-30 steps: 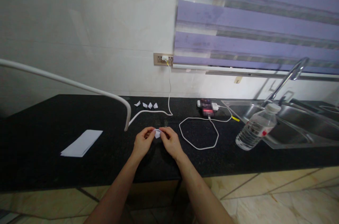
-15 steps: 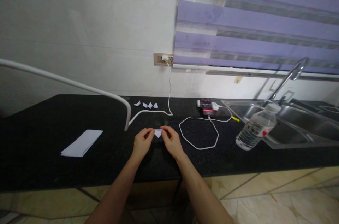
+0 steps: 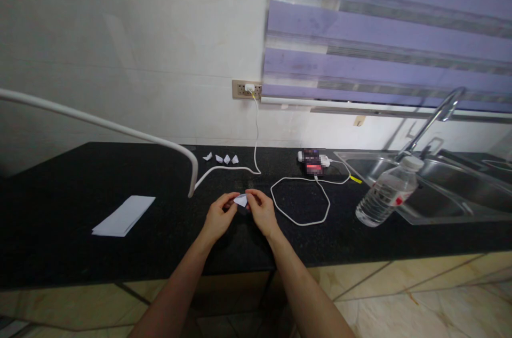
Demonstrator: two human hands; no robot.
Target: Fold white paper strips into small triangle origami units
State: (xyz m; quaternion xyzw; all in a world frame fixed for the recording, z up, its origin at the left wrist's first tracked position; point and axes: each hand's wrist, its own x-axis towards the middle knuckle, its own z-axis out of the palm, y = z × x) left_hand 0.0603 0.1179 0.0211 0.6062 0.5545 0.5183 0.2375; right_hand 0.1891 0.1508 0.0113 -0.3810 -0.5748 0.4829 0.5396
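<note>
Between my two hands is a small piece of folded white paper (image 3: 240, 200), held just above the dark countertop. My left hand (image 3: 220, 216) pinches its left side with thumb and fingers. On the other side, my right hand (image 3: 261, 212) grips the right edge, thumb in front. The fingertips hide parts of the paper's edges. Beyond my hands, several small folded paper pieces (image 3: 226, 159) lie in a row near the wall. A stack of white paper strips (image 3: 125, 215) rests on the counter to the left.
A white curved stand arm (image 3: 132, 130) comes in from the left, its end near my left hand. To the right are a looped white cable (image 3: 301, 224), a phone (image 3: 313, 162), a water bottle (image 3: 386, 194) and a steel sink (image 3: 436, 204). The black countertop (image 3: 168, 258) has a front edge below my wrists.
The folded paper has turned and tilted between my fingers, showing a different face. My left hand has shifted slightly to the right, and its fingers have curled more behind the paper.
</note>
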